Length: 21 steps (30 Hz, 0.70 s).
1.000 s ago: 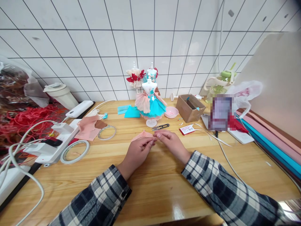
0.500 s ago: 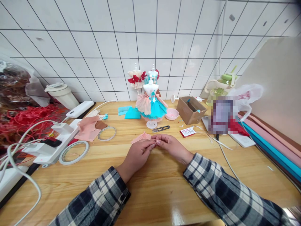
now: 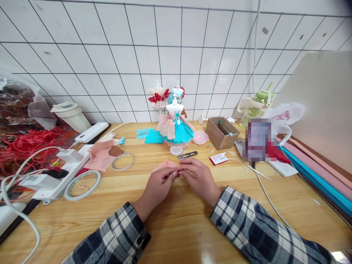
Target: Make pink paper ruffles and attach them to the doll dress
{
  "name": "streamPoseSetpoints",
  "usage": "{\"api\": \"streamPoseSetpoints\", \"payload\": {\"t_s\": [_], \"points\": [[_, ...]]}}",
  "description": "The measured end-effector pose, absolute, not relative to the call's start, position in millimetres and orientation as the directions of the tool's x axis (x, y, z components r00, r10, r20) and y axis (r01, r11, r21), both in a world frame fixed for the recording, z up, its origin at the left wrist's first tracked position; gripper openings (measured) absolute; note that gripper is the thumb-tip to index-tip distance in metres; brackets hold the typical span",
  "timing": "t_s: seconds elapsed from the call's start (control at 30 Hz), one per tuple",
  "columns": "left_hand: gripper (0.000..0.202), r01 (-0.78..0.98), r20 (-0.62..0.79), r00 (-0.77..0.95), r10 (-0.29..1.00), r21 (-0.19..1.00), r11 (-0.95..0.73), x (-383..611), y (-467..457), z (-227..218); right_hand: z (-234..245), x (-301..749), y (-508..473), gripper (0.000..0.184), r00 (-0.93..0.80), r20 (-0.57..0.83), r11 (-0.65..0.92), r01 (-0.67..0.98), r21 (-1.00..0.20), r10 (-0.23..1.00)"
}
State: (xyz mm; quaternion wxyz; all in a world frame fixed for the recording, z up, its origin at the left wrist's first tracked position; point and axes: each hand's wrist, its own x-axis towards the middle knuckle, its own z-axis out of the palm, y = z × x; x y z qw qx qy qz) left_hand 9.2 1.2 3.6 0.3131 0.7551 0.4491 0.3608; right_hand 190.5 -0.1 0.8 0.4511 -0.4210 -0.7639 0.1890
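Note:
My left hand [image 3: 160, 184] and my right hand [image 3: 201, 180] meet over the table, fingertips pinched together and touching. Whatever lies between the fingertips is too small or hidden to make out. Just behind my left fingers is a pleated pink crepe-paper piece [image 3: 165, 164], partly covered by the hand; whether it is held I cannot tell. Thread snips [image 3: 189, 155] lie beyond my right fingers. Farther back stands a small white dress form [image 3: 175, 109] wearing a skirt of turquoise and pink crepe paper [image 3: 180, 131].
Two more dressed forms stand behind, one with red flowers [image 3: 156, 98]. A pink bowl [image 3: 200, 138] and cardboard box [image 3: 217, 141] sit to the right. On the left are tape rolls [image 3: 82, 186], pink paper scraps [image 3: 100, 156] and a power strip [image 3: 59, 183] with cables.
The view has tilted slightly, so the scene sits a little lower. My hands stay pinched together, with the fingers shifting only slightly.

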Motion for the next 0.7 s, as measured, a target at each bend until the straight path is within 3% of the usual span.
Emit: {"api": "streamPoseSetpoints", "payload": {"t_s": [0.3, 0.53, 0.7], "points": [[0.029, 0.375, 0.23, 0.401, 0.887, 0.842, -0.388, 9, -3, 10, 6, 195, -2, 0.016, -0.341, 0.566, 0.642, 0.577, -0.504, 0.751], [0.028, 0.421, 0.259, 0.359, 0.897, 0.812, -0.403, 11, -5, 10, 10, 191, -3, 0.011, -0.212, 0.438, 0.485, 0.31, -0.818, 0.874], [0.026, 0.442, 0.287, 0.338, 0.896, 0.792, -0.421, 10, -4, 11, 12, 191, -1, 0.012, -0.218, 0.282, 0.322, 0.179, -0.93, 0.934]]}}
